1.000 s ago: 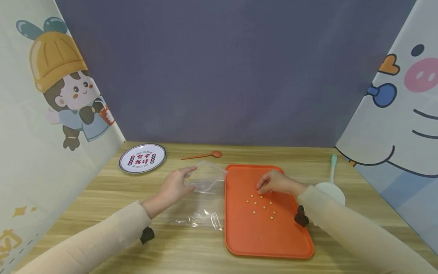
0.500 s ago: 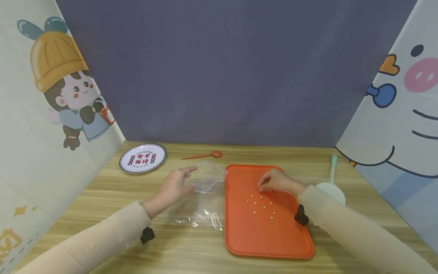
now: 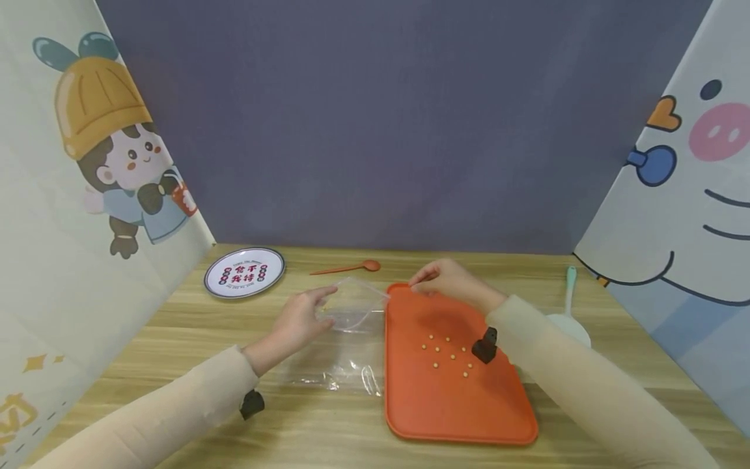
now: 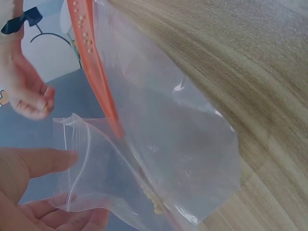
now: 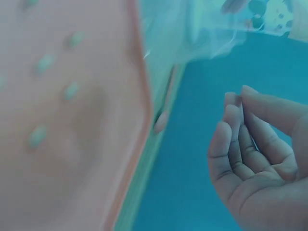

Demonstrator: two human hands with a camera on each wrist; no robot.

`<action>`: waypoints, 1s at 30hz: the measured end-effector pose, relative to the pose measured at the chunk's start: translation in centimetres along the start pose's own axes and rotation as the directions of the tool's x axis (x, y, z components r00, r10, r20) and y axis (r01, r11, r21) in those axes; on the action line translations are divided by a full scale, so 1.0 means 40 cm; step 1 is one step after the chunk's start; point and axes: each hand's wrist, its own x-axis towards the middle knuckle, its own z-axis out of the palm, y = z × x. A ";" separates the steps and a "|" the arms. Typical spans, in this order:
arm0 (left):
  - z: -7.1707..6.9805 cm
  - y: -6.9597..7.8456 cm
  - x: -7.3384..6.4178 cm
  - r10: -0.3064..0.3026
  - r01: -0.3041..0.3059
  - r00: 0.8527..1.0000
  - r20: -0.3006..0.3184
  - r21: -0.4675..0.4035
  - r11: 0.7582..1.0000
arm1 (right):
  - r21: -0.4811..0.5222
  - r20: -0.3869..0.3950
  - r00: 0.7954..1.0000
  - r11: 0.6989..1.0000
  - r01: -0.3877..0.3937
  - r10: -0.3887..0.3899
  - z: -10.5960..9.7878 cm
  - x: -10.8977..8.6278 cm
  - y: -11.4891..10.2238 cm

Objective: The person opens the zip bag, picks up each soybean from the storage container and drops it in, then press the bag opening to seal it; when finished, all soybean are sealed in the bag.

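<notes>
My left hand (image 3: 297,320) holds the mouth of a clear zip bag (image 4: 163,110), thumb on one side of the zip strip and fingers at the other edge. Several pale yellow beans (image 4: 154,199) show low in the bag. Above the far left corner of the orange tray (image 3: 463,410), my right hand (image 3: 448,281) has thumb and fingertips together. A small yellowish bean (image 4: 46,108) shows at those fingertips in the left wrist view. More loose beans (image 3: 437,349) lie spread over the middle of the tray.
A white plate (image 3: 245,273) with red characters stands at the back left. Behind the bag lies an orange-red spoon (image 3: 370,265). At the right, partly behind the right sleeve, is a white strainer-like tool (image 3: 571,326) with a green handle. Walls enclose the table (image 3: 316,430).
My right hand has lifted from beside the beans and moved left and away, to the tray's far corner near the bag mouth. The left hand and bag have stayed in place.
</notes>
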 end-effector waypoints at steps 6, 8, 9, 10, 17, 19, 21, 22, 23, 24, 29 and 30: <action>-0.002 0.000 0.003 0.024 -0.023 1.000 -0.012 0.042 0.999 | 0.046 0.001 0.997 0.996 0.081 -0.081 0.058 0.040 -0.092; -0.002 0.000 0.004 0.020 -0.020 1.000 -0.007 0.035 0.999 | 0.057 0.003 0.995 0.993 0.102 -0.102 0.082 0.053 -0.115; -0.003 0.000 0.004 0.021 -0.021 1.000 -0.006 0.033 0.999 | 0.062 0.008 0.994 0.992 0.111 -0.112 0.094 0.060 -0.124; -0.003 0.000 0.004 0.021 -0.021 1.000 -0.006 0.033 0.999 | 0.063 0.011 0.993 0.991 0.118 -0.119 0.105 0.066 -0.132; -0.002 0.003 0.005 0.041 -0.041 0.999 -0.005 0.036 0.998 | 0.005 0.004 0.994 0.994 0.110 -0.110 0.159 0.098 -0.153; -0.002 0.003 0.004 0.044 -0.044 0.999 -0.002 0.033 0.998 | -0.006 -0.003 0.993 0.993 0.114 -0.114 0.165 0.103 -0.154; -0.002 0.002 0.005 0.044 -0.044 0.999 0.002 0.030 0.999 | -0.019 -0.011 0.992 0.992 0.122 -0.122 0.167 0.105 -0.154; -0.002 0.002 0.005 0.044 -0.044 0.999 0.003 0.030 0.999 | -0.024 -0.015 0.992 0.992 0.122 -0.123 0.167 0.105 -0.154; -0.002 0.002 0.005 0.042 -0.043 0.999 0.003 0.031 0.999 | -0.027 -0.019 0.992 0.992 0.121 -0.122 0.166 0.105 -0.154; -0.001 0.001 0.005 0.040 -0.040 0.999 0.003 0.031 0.999 | -0.022 -0.021 0.993 0.993 0.117 -0.117 0.165 0.105 -0.154; -0.001 0.002 0.008 0.029 -0.029 1.000 0.002 0.040 0.999 | 0.020 -0.032 0.994 0.994 0.106 -0.105 0.149 0.096 -0.149; -0.001 0.002 0.009 0.028 -0.028 1.000 0.003 0.041 0.999 | 0.021 -0.033 0.993 0.994 0.110 -0.110 0.144 0.093 -0.147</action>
